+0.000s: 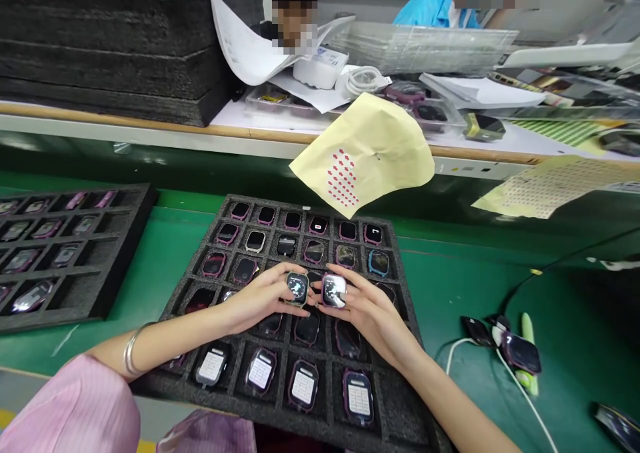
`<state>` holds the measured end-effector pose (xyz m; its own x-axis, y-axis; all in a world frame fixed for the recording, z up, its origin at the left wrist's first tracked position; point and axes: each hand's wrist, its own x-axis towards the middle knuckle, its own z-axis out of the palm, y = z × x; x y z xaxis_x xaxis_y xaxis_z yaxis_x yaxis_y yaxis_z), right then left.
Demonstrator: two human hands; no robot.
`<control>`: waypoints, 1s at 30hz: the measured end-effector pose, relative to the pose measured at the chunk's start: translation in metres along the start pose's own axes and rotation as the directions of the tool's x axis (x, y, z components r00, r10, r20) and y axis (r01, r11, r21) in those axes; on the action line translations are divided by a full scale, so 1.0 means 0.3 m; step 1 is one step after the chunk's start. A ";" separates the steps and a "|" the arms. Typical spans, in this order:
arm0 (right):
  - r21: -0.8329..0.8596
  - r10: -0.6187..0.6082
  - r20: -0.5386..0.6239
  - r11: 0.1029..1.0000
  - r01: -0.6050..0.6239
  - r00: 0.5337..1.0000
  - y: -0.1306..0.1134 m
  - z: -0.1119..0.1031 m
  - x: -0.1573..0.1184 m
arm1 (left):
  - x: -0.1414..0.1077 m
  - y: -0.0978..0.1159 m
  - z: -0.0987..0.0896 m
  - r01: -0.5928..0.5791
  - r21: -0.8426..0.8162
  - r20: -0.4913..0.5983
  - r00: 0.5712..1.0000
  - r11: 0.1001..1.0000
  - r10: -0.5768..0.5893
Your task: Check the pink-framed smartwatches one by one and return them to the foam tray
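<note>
My left hand (267,293) grips a smartwatch (297,288) with a pale case and a lit dial. In my right hand (367,306) is a second smartwatch (333,289), purple-edged, its bright screen partly covered by a finger. Both are strapless and held side by side, faces up, over a black foam tray (400,400). Several more watch bodies sit in the tray's compartments, mostly with purple cases. A blue-cased watch (379,262) lies near the right side. Along the front row, a watch (359,396) shows a white label or screen. My hands hide some middle compartments.
Another foam tray (127,240) of watches lies left. Right of the main tray, a watch (521,353) rests beside cables (530,400). A yellow sticker sheet (390,150) hangs from the shelf edge (240,133). Stacked black foam (100,53) stands above. Two people are beyond the shelf.
</note>
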<state>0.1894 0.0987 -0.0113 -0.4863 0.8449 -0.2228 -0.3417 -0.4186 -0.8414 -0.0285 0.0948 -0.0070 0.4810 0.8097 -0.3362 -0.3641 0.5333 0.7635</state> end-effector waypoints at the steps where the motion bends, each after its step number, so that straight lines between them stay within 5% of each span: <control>1: -0.010 -0.005 0.000 1.000 0.005 1.000 0.003 -0.002 0.000 | 0.002 -0.001 -0.003 -0.002 0.001 -0.001 1.000 1.000 0.002; 14: -0.045 0.012 0.018 0.999 -0.011 1.000 0.020 -0.027 0.009 | 0.020 -0.014 -0.021 0.007 0.135 -0.021 1.000 0.991 -0.004; 30: -0.224 -0.068 -0.027 0.973 0.060 0.997 0.034 -0.032 0.003 | 0.013 -0.031 -0.019 -0.120 0.209 0.110 0.989 0.970 0.099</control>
<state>0.1933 0.0984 -0.0249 -0.4399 0.8801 -0.1786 -0.1810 -0.2817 -0.9423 -0.0280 0.0946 -0.0185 0.5270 0.8268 -0.1966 -0.2443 0.3690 0.8967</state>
